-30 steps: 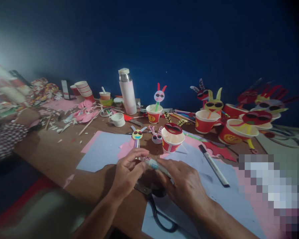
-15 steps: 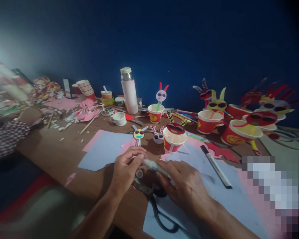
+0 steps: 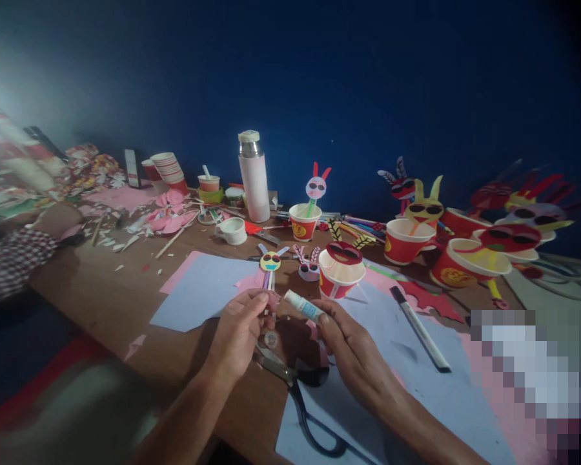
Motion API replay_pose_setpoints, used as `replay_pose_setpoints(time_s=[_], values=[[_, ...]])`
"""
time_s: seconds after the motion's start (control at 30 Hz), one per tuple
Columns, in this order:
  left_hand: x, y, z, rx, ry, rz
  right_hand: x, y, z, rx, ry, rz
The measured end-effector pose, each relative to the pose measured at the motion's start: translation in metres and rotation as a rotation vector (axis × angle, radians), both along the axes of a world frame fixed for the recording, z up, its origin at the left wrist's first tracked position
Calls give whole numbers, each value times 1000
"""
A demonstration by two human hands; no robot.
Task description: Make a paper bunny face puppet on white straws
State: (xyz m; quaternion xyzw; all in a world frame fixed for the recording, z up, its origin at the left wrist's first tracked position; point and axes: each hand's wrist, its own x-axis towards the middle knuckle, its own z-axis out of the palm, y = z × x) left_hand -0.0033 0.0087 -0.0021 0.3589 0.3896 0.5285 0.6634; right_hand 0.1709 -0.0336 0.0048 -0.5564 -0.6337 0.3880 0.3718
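My right hand (image 3: 352,342) grips a white glue stick (image 3: 301,305) with a blue label, its end tilted up toward my left hand. Between the fingertips of my left hand (image 3: 239,329) is a small pink paper piece (image 3: 274,299), partly hidden by the fingers. Below both hands lie black-handled scissors (image 3: 303,413) and a small round clear cap (image 3: 270,339). Just beyond the hands are a yellow paper face (image 3: 270,262) on striped sticks, a pink paper face (image 3: 308,271) with patterned ears, and a red paper cup (image 3: 336,284) bearing a red face.
Blue paper sheets (image 3: 203,294) lie left and right, with a marker (image 3: 421,330) on the right one. Behind stand a white bottle (image 3: 254,187), a white mug (image 3: 231,230) and several decorated cups (image 3: 409,240). Paper scraps and another person's checked sleeve (image 3: 17,265) are at left.
The right hand has turned and drawn the glue stick slightly back from the left fingers, tilting its end up. The pink piece in my left hand now shows.
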Motion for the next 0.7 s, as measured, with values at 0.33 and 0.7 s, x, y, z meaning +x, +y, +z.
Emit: replay_pose_setpoints(time_s=[0.33, 0.7], values=[[6, -11, 8, 144, 212, -303, -16, -3, -7, 23, 400, 40], [13, -15, 12, 67, -114, -328, -13, 4, -9, -353, 533, 197]])
